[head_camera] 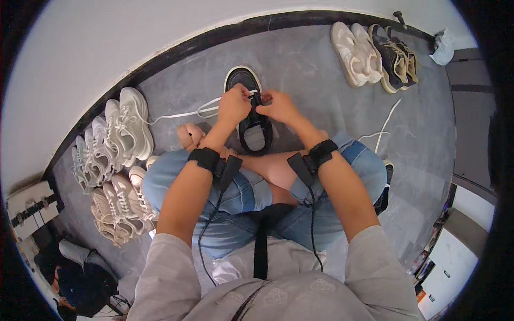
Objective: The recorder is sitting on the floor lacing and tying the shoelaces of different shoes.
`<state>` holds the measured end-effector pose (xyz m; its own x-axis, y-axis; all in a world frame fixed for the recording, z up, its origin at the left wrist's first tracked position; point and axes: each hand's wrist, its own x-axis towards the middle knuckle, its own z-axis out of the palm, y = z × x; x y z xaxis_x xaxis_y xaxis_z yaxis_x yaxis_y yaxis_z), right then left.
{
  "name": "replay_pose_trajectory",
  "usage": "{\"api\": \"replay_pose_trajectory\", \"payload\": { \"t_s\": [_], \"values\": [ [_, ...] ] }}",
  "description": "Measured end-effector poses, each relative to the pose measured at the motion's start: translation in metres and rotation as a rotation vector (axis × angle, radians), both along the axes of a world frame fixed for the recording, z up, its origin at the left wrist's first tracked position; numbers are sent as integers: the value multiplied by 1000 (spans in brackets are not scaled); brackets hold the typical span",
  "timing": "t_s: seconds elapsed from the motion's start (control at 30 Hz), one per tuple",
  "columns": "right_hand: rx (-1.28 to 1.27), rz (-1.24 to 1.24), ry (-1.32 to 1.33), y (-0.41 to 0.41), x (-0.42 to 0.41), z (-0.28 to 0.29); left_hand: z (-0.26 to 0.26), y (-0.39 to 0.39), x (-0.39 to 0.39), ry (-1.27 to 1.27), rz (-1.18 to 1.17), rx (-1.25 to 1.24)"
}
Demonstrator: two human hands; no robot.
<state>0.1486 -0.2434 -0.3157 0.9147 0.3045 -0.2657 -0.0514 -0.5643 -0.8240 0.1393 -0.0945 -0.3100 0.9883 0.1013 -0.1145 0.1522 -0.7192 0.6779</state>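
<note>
A black sneaker (pixel 243 78) with a cream sole rim rests on the floor before my crossed legs, toe pointing to the wall. A flat white shoelace (pixel 180 115) crosses its front eyelets and trails left in a loop over the floor. My left hand (pixel 235 103) is at the shoe's left side, fingertips pinched on the lace near the eyelets. At the right side my right hand (pixel 280 106) has thumb and forefinger apart, close against the shoe's edge; its other fingers are partly hidden. The shoe's tongue (pixel 253 116) lies between the hands.
Pairs of pale sneakers (pixel 132 124) line the left wall, with beige sneakers (pixel 120 200) nearer me. White shoes (pixel 353 56) and black sneakers (pixel 395 60) stand at the back right. Another white lace (pixel 385 124) lies beside a black shoe (pixel 383 192) by my right knee. A person (pixel 84 281) is lower left.
</note>
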Motion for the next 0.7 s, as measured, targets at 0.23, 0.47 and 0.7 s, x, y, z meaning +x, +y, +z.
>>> {"api": "replay_pose_trajectory", "payload": {
  "t_s": [0.23, 0.47, 0.7],
  "values": [
    [-21, 4, 48, 1, -1, 2, -3, -1, -1, 107, 19, -31],
    [-28, -9, 13, 1, 0, 4, 0, 0, 2, 78, -35, -170],
    [10, -13, -42, 1, 2, 2, -3, -6, 3, -19, 2, -164]
  ]
}}
